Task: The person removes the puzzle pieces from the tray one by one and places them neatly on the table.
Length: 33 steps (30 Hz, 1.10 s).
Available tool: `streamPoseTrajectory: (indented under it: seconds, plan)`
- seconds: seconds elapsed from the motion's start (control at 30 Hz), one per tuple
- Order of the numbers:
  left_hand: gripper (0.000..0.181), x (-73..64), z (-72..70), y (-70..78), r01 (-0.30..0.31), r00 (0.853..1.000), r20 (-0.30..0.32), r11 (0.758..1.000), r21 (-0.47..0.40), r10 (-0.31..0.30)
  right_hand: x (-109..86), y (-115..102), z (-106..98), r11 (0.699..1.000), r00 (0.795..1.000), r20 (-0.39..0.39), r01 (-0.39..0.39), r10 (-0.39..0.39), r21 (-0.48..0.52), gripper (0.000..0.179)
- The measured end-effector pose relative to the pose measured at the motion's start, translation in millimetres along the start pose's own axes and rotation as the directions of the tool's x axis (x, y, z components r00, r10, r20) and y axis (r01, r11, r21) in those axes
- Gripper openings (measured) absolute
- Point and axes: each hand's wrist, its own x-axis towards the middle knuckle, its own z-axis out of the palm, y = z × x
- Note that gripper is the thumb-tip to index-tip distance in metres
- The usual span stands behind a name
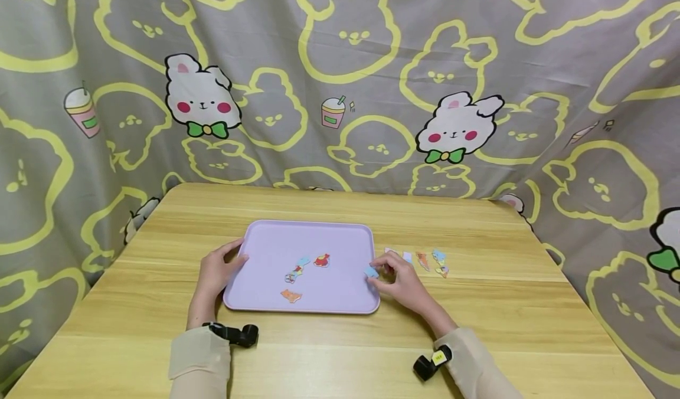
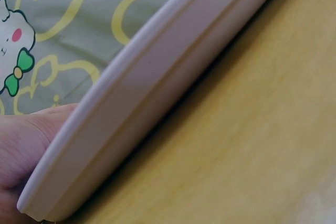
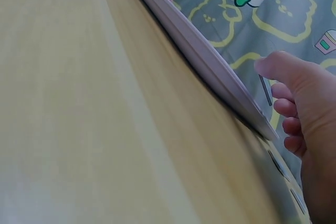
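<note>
My left hand (image 1: pixel 215 272) holds the left rim of the lilac tray (image 1: pixel 334 301), its thumb over the edge. At the opposite rim, my right hand (image 1: pixel 401 281) pinches a light blue puzzle piece (image 1: pixel 371 272) between thumb and fingers. In the right wrist view that piece (image 3: pixel 266 89) appears edge-on, above the tray's side (image 3: pixel 210 59). Inside the tray lie a short strip of puzzle pieces (image 1: pixel 297 270), a red piece (image 1: pixel 321 261) and an orange piece (image 1: pixel 291 296). The left wrist view has the tray wall (image 2: pixel 142 87) in front of part of the left hand (image 2: pixel 23 145).
Right of the tray, several more pieces rest on the wooden table (image 1: pixel 319 352), among them an orange one (image 1: pixel 422 261) and a blue and yellow one (image 1: pixel 439 257). Some are partly behind the right hand. A patterned curtain (image 1: pixel 350 92) hangs behind the table.
</note>
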Motion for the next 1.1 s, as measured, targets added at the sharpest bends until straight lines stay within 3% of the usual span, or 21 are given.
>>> streamPoseTrajectory:
  seconds: [0.27, 0.47, 0.73, 1.1]
  plan:
    - [0.05, -0.8, 0.7, 0.0, 0.016, 1.0, -0.002, 1.0, -0.004, -0.016, -11.8, 32.9, -1.4, 0.998, 0.998, 0.013, -0.057, 0.057, -0.023, 0.028]
    - [0.05, -0.8, 0.5, 1.0, 0.021, 1.0, -0.001, 1.0, -0.001, -0.021, -16.7, 38.7, -10.7, 0.996, 0.995, 0.041, -0.086, 0.087, -0.029, 0.027]
    - [0.05, 0.2, 1.2, 1.8, 0.026, 1.0, -0.002, 1.0, 0.002, -0.026, -18.4, 44.7, -19.3, 0.989, 0.996, 0.05, -0.067, 0.074, -0.131, 0.029]
    - [0.051, 1.0, 1.2, -0.6, 0.009, 1.0, -0.012, 1.0, 0.018, -0.009, -16.7, 46.7, -23.7, 0.983, 0.995, 0.082, -0.034, 0.05, -0.181, 0.027]
